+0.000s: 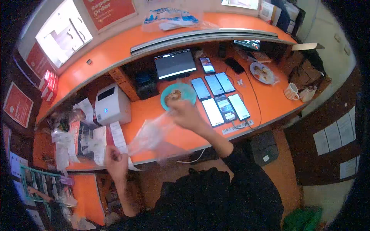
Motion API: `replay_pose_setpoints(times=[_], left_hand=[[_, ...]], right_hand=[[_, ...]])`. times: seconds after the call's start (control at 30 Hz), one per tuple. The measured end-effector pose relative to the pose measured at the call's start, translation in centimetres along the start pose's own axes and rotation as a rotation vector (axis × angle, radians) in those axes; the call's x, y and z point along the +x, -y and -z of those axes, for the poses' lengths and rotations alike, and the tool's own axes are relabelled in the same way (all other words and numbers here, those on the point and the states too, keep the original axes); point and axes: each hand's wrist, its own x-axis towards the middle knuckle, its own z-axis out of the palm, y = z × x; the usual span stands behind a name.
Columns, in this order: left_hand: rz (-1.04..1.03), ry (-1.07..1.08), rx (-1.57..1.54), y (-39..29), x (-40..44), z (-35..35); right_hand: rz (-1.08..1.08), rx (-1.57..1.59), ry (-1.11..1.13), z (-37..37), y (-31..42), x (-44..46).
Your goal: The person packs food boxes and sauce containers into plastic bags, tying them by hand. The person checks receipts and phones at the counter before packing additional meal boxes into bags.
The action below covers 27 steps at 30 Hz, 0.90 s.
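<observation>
A clear plastic bag (152,134) stretches between my two hands above the orange counter, partly smeared by motion. My right hand (185,115) is closed on its upper end, just in front of a turquoise plate (166,92) with food on it. Lower down, my left hand (116,161) has its fingers curled in a pinch at the bag's other end, beside a long paper receipt (118,138). To the right of my right hand lie several smartphones (213,111) in two rows, most with lit screens.
A white receipt printer (113,104) stands left of the plate. Behind are a tablet (175,64) and a shelf edge (204,37). A food plate (263,73), a striped mug (291,91) and a cable (259,104) lie right. Papers and plastic (83,138) crowd the left.
</observation>
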Motion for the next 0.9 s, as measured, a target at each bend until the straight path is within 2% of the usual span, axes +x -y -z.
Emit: replay_pose_setpoints(times=[0.03, 0.07, 0.1, 0.17, 0.2, 0.23, 0.27, 0.33, 0.37, 0.4, 0.43, 0.47, 0.57, 0.6, 0.63, 0.67, 0.73, 0.77, 0.83, 0.87, 0.9], left_hand=[[-0.002, -0.013, -0.003, -0.3, 0.1, 0.5], [-0.017, -0.13, -0.079, -0.6, 0.1, 0.7], [-0.027, -0.242, -0.152, -0.6, 0.0, 0.8], [-0.076, -0.232, -0.222, 1.2, 0.7, -0.2], [-0.133, -0.219, -0.296, 2.7, 1.1, -1.1], [-0.085, -0.017, -0.485, 4.6, 1.0, -1.9], [0.015, 0.1, -0.455, 2.6, 0.2, -2.3], [0.006, -0.027, -0.327, 1.5, -1.8, -4.1], [0.015, -0.039, -0.32, 3.4, -2.4, -3.0], [0.063, -0.155, -0.042, 6.4, -2.8, -0.7], [0.11, -0.268, 0.235, 9.6, -3.2, 1.9], [0.028, -0.366, 0.22, 12.1, -4.0, 5.7], [0.233, -0.111, -0.024, 15.2, -5.4, 11.1], [0.043, -0.105, -0.12, 12.0, -5.2, 9.1], [0.054, -0.097, -0.122, 11.0, -5.1, 7.0], [-0.136, -0.193, -0.028, 10.7, -4.1, 4.6], [-0.349, -0.3, 0.066, 10.2, -3.2, 4.4], [-0.32, -0.348, -0.008, 9.9, -3.8, 5.5], [-0.177, -0.468, -0.483, 10.3, -3.0, 5.8], [-0.178, -0.458, -0.485, 10.5, -3.3, 7.3], [-0.212, -0.395, -0.25, 10.4, -4.0, 10.1]], right_hand=[[-0.032, -0.018, -0.1, 1.4, 1.4, 0.6], [-0.066, -0.035, -0.197, 2.4, 2.8, 1.1], [-0.059, -0.034, -0.191, 2.0, 3.0, 1.5], [0.008, 0.178, -0.382, 0.1, 3.6, 2.4], [0.051, 0.214, -0.321, -1.8, 3.9, 2.3], [0.1, 0.247, -0.259, -4.1, 4.5, 1.9], [-0.046, 0.33, -0.045, -7.2, 6.3, 0.6], [-0.178, 0.414, 0.19, -11.1, 6.9, -0.7], [-0.14, 0.384, 0.23, -12.8, 5.9, -1.1], [-0.1, 0.355, 0.262, -14.4, 4.9, -1.2], [-0.072, 0.338, 0.28, -15.1, 5.1, -0.5], [-0.045, 0.322, 0.297, -15.8, 5.4, 0.1], [0.134, 0.413, 0.138, -14.2, 9.2, 4.0], [0.161, 0.375, 0.191, -14.9, 11.7, 3.2], [0.19, 0.339, 0.243, -15.6, 14.1, 2.5], [0.222, 0.227, 0.373, -17.2, 17.6, 1.5], [0.213, 0.265, 0.473, -15.9, 21.9, 1.2], [0.222, 0.256, 0.463, -15.9, 21.9, 1.6], [0.154, 0.214, 0.394, -15.5, 21.2, 2.0], [0.145, 0.211, 0.388, -15.6, 20.1, 2.4], [0.217, 0.182, 0.296, -15.6, 18.4, 2.9]])
